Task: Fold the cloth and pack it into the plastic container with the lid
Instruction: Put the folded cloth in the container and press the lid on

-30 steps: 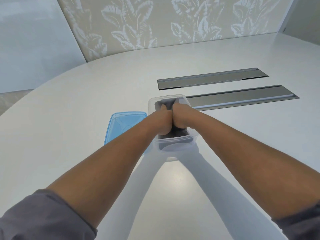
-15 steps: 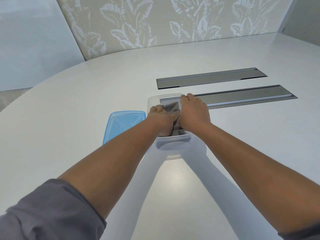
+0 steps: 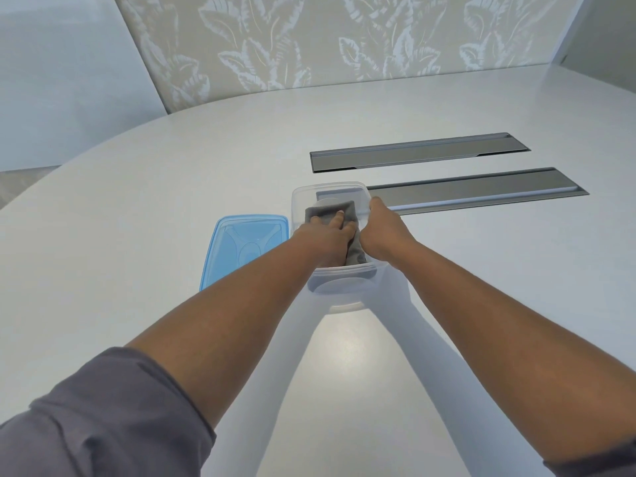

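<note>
A clear, rounded-rectangular plastic container (image 3: 344, 290) stands on the white, curved-edged table (image 3: 172, 187), a little above the centre of the view. Inside it lies a folded grey cloth (image 3: 330, 212), its far end showing toward 12 o'clock and a narrow strip of it visible between the two hands at the container's near end. The far part of the container floor, at 12 o'clock from the cloth, is bare.

The left hand (image 3: 327, 235) reaches into the container from 7 o'clock and lies palm-down on the cloth, its fingers (image 3: 339, 216) spread flat and pressing the fabric rather than curled around it. The right hand (image 3: 382, 232) comes in from 5 o'clock and sits at the container's 3 o'clock rim, fingers bent over the edge; whether they pinch the wall or only rest against it, I cannot tell. The two hands are just beside each other, separated by the strip of cloth.

A translucent blue rectangular plastic lid (image 3: 244, 249) lies flat on the table at 9 o'clock from the container, just beside it, its near corner hidden by the left forearm. At 1 to 2 o'clock from the container, two long grey metal slot covers (image 3: 420, 153) are set into the tabletop, one behind the other; the nearer one runs right up to the container's far right corner. Grey sleeves (image 3: 103, 418) cover both upper arms at the lower corners. Beyond the table, at 12 o'clock, a beige wall panel with pale leaf print (image 3: 309, 39) rises.
</note>
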Motion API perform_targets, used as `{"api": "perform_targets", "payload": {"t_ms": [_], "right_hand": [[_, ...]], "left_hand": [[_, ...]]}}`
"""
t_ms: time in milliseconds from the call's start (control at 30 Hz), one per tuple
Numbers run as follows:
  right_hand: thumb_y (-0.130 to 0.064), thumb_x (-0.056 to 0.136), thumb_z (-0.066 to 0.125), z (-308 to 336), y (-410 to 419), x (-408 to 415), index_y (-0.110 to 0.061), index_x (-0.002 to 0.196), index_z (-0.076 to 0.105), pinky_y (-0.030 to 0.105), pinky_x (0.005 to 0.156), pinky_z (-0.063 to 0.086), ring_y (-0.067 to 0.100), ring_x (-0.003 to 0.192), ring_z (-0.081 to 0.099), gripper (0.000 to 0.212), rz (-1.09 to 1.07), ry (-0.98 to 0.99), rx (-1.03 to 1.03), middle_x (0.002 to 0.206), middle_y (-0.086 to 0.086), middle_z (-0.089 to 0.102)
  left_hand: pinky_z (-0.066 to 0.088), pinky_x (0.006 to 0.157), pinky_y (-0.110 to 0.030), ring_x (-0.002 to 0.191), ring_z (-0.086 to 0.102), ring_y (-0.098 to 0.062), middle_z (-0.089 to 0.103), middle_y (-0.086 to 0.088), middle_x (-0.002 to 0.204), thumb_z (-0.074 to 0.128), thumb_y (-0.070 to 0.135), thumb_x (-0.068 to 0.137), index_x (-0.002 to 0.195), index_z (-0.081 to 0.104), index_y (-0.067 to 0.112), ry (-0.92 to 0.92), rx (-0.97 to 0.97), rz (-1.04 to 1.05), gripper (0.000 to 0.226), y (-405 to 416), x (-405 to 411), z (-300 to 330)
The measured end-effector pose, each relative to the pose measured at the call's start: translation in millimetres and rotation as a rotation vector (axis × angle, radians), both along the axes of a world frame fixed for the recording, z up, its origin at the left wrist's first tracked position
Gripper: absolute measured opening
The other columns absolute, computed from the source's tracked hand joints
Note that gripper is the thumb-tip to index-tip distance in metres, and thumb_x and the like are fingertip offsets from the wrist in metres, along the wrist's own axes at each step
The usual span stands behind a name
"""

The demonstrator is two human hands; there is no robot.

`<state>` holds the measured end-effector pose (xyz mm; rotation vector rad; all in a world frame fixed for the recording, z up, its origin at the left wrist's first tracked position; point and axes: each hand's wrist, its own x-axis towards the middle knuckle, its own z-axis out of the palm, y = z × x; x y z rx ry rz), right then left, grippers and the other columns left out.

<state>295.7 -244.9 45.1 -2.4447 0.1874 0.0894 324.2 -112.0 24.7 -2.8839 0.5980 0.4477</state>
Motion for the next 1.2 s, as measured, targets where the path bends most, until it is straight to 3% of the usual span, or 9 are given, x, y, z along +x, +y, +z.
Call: {"api": "perform_targets", "payload": {"t_ms": [100, 200, 367, 467, 633, 767, 933, 1067, 1200], "right_hand": [[-0.007, 0.094, 0.053, -1, 1, 1, -0.011, 0.139, 0.038, 0.042, 0.077, 0.05, 0.032, 0.093, 0.057, 0.048, 0.006, -0.003, -0.048, 0.109, 0.012, 0.06], [-0.005, 0.092, 0.053, 0, 1, 1, -0.011, 0.139, 0.037, 0.041, 0.073, 0.048, 0.033, 0.093, 0.058, 0.049, 0.004, 0.001, -0.063, 0.108, 0.012, 0.059], [-0.003, 0.091, 0.056, 2, 4, -1, -0.01, 0.138, 0.037, 0.039, 0.069, 0.046, 0.032, 0.09, 0.058, 0.051, 0.007, 0.01, -0.089, 0.109, 0.013, 0.062], [-0.003, 0.091, 0.056, 3, 5, -3, -0.008, 0.139, 0.037, 0.039, 0.073, 0.045, 0.033, 0.091, 0.055, 0.052, 0.005, 0.001, -0.103, 0.117, 0.017, 0.065], [-0.006, 0.095, 0.053, 3, 6, -9, -0.007, 0.138, 0.037, 0.042, 0.081, 0.05, 0.037, 0.105, 0.061, 0.046, 0.001, 0.004, -0.123, 0.122, 0.019, 0.063], [-0.005, 0.095, 0.052, 4, 9, -12, -0.006, 0.138, 0.036, 0.04, 0.079, 0.047, 0.037, 0.105, 0.06, 0.046, -0.001, 0.007, -0.127, 0.123, 0.019, 0.063], [-0.003, 0.093, 0.052, 3, 10, -13, -0.007, 0.14, 0.035, 0.04, 0.076, 0.046, 0.034, 0.095, 0.055, 0.049, -0.003, 0.008, -0.122, 0.121, 0.019, 0.062], [-0.004, 0.093, 0.052, 0, 9, -12, -0.007, 0.139, 0.036, 0.04, 0.076, 0.045, 0.034, 0.093, 0.054, 0.049, -0.008, 0.0, -0.115, 0.121, 0.019, 0.062], [-0.005, 0.093, 0.054, -1, 8, -10, -0.008, 0.136, 0.038, 0.039, 0.075, 0.044, 0.033, 0.092, 0.054, 0.046, -0.008, -0.004, -0.098, 0.118, 0.017, 0.062]], "left_hand": [[0.046, 0.1, -0.05, 0.139, 0.042, -0.042, 0.021, -0.001, 0.169, 0.045, 0.053, 0.1, 0.16, 0.023, 0.03, -0.094, 0.002, -0.068, 0.068, -1, -6, 5], [0.04, 0.092, -0.041, 0.118, 0.058, -0.025, 0.063, 0.004, 0.132, 0.054, 0.046, 0.094, 0.128, 0.06, 0.028, -0.289, -0.046, -0.133, 0.039, 1, -17, 15], [0.034, 0.091, -0.041, 0.106, 0.055, -0.029, 0.064, 0.0, 0.109, 0.057, 0.03, 0.086, 0.088, 0.062, 0.021, -0.446, -0.142, 0.035, 0.01, 4, -27, 29], [0.029, 0.085, -0.039, 0.107, 0.054, -0.03, 0.063, -0.001, 0.116, 0.053, 0.014, 0.078, 0.101, 0.071, 0.022, -0.512, -0.418, 0.203, 0.03, 18, -26, 34], [0.033, 0.091, -0.038, 0.121, 0.053, -0.031, 0.053, -0.004, 0.14, 0.048, 0.007, 0.084, 0.128, 0.056, 0.023, -0.441, -0.871, 0.643, 0.048, 65, -26, 19], [0.032, 0.111, -0.046, 0.141, 0.041, -0.029, 0.045, 0.0, 0.155, 0.054, 0.023, 0.089, 0.148, 0.047, 0.029, -0.217, -0.699, 0.767, 0.06, 90, -36, -3], [0.002, 0.12, -0.06, 0.157, -0.005, -0.032, 0.005, 0.005, 0.172, 0.068, 0.068, 0.077, 0.158, 0.028, 0.041, 0.067, -0.579, 0.766, 0.094, 97, -50, -16], [-0.005, 0.12, -0.062, 0.156, -0.013, -0.033, -0.004, 0.004, 0.172, 0.079, 0.06, 0.075, 0.16, 0.022, 0.04, 0.09, -0.596, 0.766, 0.105, 100, -53, -16], [-0.008, 0.121, -0.063, 0.155, -0.018, -0.036, -0.006, 0.0, 0.172, 0.078, 0.028, 0.083, 0.161, 0.024, 0.038, 0.158, -0.684, 0.784, 0.095, 99, -51, -12]]}}
